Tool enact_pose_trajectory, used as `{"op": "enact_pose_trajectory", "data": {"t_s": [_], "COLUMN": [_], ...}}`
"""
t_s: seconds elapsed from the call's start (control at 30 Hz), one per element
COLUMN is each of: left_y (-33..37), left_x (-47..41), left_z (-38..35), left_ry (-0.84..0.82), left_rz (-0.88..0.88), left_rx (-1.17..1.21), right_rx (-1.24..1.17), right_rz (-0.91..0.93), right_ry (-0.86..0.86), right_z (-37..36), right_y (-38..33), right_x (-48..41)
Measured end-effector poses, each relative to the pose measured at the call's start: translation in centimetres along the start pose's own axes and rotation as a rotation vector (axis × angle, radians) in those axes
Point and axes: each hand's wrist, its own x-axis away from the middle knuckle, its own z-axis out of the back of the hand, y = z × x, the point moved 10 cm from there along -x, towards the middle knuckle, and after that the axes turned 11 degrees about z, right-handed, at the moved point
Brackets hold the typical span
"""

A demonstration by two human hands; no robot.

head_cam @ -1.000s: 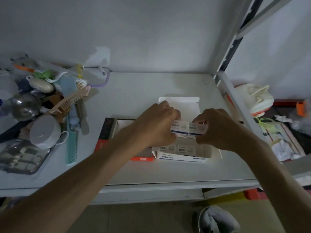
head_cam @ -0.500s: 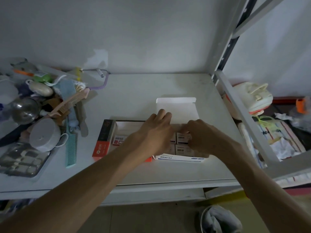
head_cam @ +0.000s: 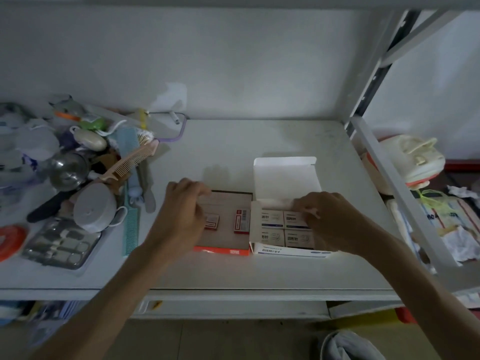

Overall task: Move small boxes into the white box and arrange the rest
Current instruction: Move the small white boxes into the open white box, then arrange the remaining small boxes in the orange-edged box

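A white box stood open near the front edge of the shelf, its lid tilted up toward the wall and its long axis running left to right. Inside lay small boxes in two rows, labels up, their long sides parallel to the box front. The right hand rested over the right side of these rows, fingers curled down onto them; whether it gripped one could not be told. Touching the white box on its left sat a red tray, holding two red packs, the right one lying front to back. The left hand hovered over the tray's left part, fingers loosely bent, holding nothing visible.
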Motion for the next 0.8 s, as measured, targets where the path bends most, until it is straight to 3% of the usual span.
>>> {"op": "enact_pose_trajectory", "data": {"t_s": [0.13,0.23,0.33,0.53,0.8], "left_y": [-2.6,-2.3,-1.8,-2.4,-3.1], "left_x": [0.6,0.8,0.2,0.1,2.9], "left_z": [-1.9,-2.3,-2.9,-2.6,-1.7], "left_ry": [-0.199,-0.22,-0.24,-0.197,-0.195], "left_rz": [-0.078,-0.105,-0.087,-0.011,0.014], "left_rx": [-0.165,-0.21,-0.265,-0.274,-0.245], "right_rx": [-0.018,-0.101,-0.056,0.481,0.57], "right_rz": [0.058,0.156,0.211,0.127,0.175], "right_ry": [0.212,0.297,0.169,-0.307,-0.253], "right_z": [2.8,3.6,0.8,-5.7,-6.8], "right_y": [-3.2,-7.2,-9.8,-10.6,-11.6], "right_x": [-0.6,-2.1,-4.7,-7.3,-7.7]}}
